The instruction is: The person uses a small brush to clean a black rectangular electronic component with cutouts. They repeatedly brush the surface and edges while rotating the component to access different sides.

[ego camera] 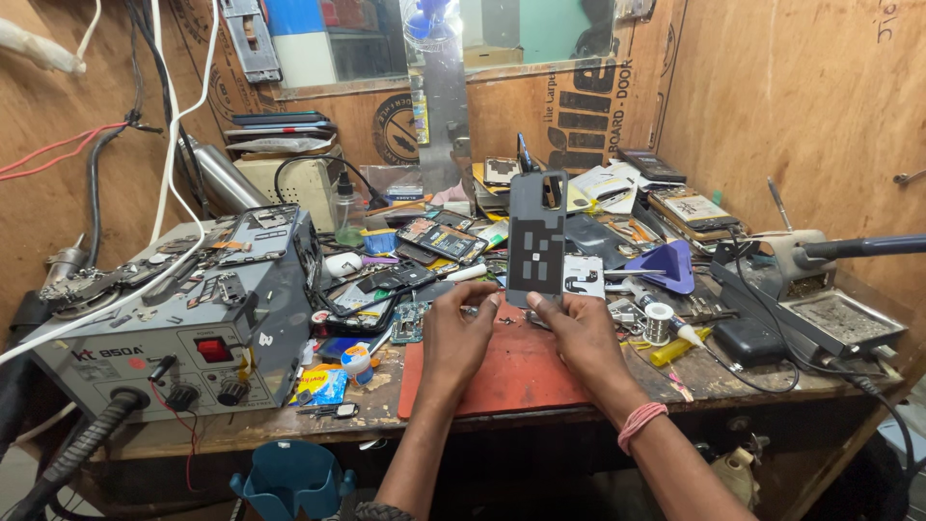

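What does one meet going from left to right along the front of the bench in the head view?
Grey rework station → blue packet → left hand → dark phone back cover, held upright by the right hand → solder spool → yellow marker → metal tray.

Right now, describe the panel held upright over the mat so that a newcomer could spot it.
Start at the red mat in the middle of the cluttered bench. Above its far edge, the right hand holds a phone back cover upright by its bottom end. It is dark grey, with pale squares and a camera cutout on top.
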